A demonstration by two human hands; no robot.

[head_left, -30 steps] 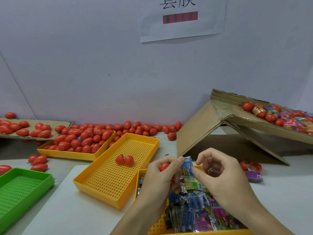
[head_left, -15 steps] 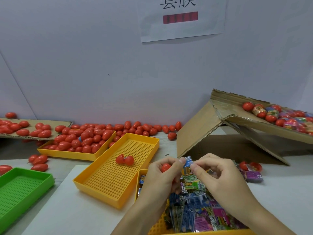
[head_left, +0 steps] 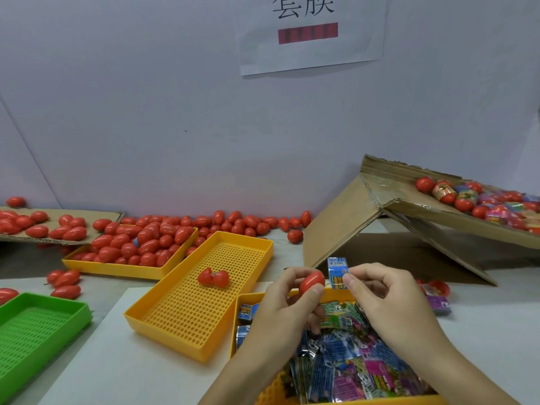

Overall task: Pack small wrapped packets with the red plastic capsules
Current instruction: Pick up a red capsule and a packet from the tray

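Head view, looking down over the tabletop (head_left: 482, 331), pale grey, against a plain wall with a paper sign (head_left: 309, 33) taped up high.

Largest item: folded cardboard box (head_left: 380, 223) propped at right, its upper flap carrying a heap of red capsules and wrapped ones (head_left: 479, 200). Flat cardboard sheet (head_left: 96, 217) at far left, red capsules lying on it.

Four trays. Empty perforated yellow tray (head_left: 187, 311) at centre holds only one opened capsule (head_left: 213, 278), two halves joined. Second yellow tray (head_left: 117, 267) behind it is heaped with closed red capsules (head_left: 140, 244); more lie loose along the wall and on the tabletop at left. Green tray (head_left: 35, 331) at the lower left edge. Near yellow tray (head_left: 248, 296), partly under the hands, is filled with small wrapped packets (head_left: 350, 372), blue, green and pink.

Left hand (head_left: 286, 311): grip closed on one red capsule (head_left: 311, 282), pinched between thumb and fingers, above the packet tray. Whether the capsule is open cannot be told.

Right hand (head_left: 391, 299): grip closed on a small blue packet (head_left: 337, 271), held upright between thumb and forefinger, just beside the capsule, nearly touching.

One opened capsule with a purple packet (head_left: 436, 301) lies on the tabletop right of the right hand.
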